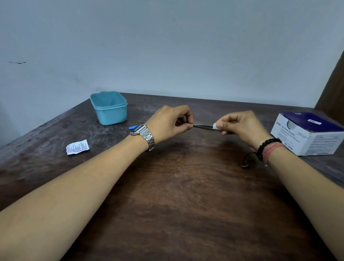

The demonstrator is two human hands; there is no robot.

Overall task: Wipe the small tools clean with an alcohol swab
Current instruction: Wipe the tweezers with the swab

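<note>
Your left hand (171,121) pinches one end of a thin dark metal tweezer-like tool (203,127) between curled fingers, holding it level in the air above the middle of the dark brown wooden desk (181,204). Your right hand (240,125) pinches a small white alcohol swab (215,126) folded around the other end of that tool, thumb and fingers closed on it. Near the desk's far left corner stands a light blue square plastic tub (108,108), and just beside it, partly hidden behind your left wrist, lies a small blue object (133,127). A torn white printed swab wrapper (77,147) lies near the left edge. Near the far right corner sits a purple and white cardboard box of alcohol swabs (309,135). A silver metal watch (144,135) circles your left wrist; black beads and pink thread (268,149) circle your right.
</note>
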